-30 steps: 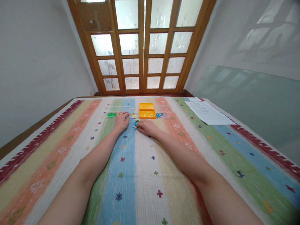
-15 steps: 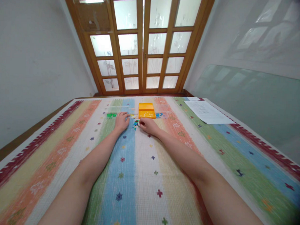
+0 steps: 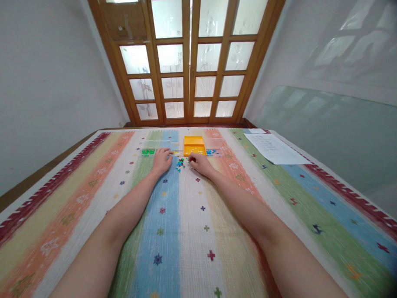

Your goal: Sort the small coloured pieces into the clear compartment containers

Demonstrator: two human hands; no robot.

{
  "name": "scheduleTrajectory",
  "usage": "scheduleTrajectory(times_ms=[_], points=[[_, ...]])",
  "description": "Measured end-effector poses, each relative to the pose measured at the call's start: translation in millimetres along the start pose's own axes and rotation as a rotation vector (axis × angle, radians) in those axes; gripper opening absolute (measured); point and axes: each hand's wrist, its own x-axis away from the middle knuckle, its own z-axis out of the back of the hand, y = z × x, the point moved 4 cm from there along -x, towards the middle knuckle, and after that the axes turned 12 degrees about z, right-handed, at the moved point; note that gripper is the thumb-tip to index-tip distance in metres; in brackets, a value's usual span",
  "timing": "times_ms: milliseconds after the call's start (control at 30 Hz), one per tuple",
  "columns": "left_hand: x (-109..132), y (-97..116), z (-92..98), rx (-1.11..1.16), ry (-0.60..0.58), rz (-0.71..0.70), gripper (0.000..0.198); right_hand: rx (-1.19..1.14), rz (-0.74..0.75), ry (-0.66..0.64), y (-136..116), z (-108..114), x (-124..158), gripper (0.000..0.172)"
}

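A small pile of mixed blue, green and dark pieces lies on the striped tablecloth between my hands. Just right of it, my right hand has its fingertips pinched together; whatever is in them is too small to make out. My left hand rests on the other side, fingers stretched out toward a few yellow pieces. Behind my right hand stands an open yellow box with small pale pieces in its front part. Green pieces sit in a clear case to the left, blue pieces in another to the right.
White printed sheets lie at the back right of the table. The striped tablecloth covers the table up to its far edge. Beyond it are wooden doors with glass panes, and a glass panel leans at the right wall.
My right hand has shifted slightly right and away from me, off the pile's edge toward the yellow box. My left hand has barely moved.
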Motion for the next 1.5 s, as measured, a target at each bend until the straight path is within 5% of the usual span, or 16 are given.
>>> scheduleTrajectory(times_ms=[333, 500, 1033, 1500], points=[[0.6, 2.5, 1.0, 0.013, -0.003, 0.005, 0.026, 0.140, 0.114, -0.322, -6.5, 15.3, 1.1, 0.016], [1.4, 4.6, 1.0, 0.012, -0.005, -0.003, 0.026, 0.157, 0.187, -0.351, -12.5, 12.6, 1.3, 0.013], [5.6, 18.8, 4.0, -0.016, -0.058, -0.113, 0.026, 0.042, -0.132, 0.075, 20.7, 22.9, 4.9, 0.003], [17.7, 40.3, -3.7, -0.036, -0.267, -0.271, 0.029, 0.194, -0.405, 0.312, 28.5, 48.5, 12.0, 0.021]])
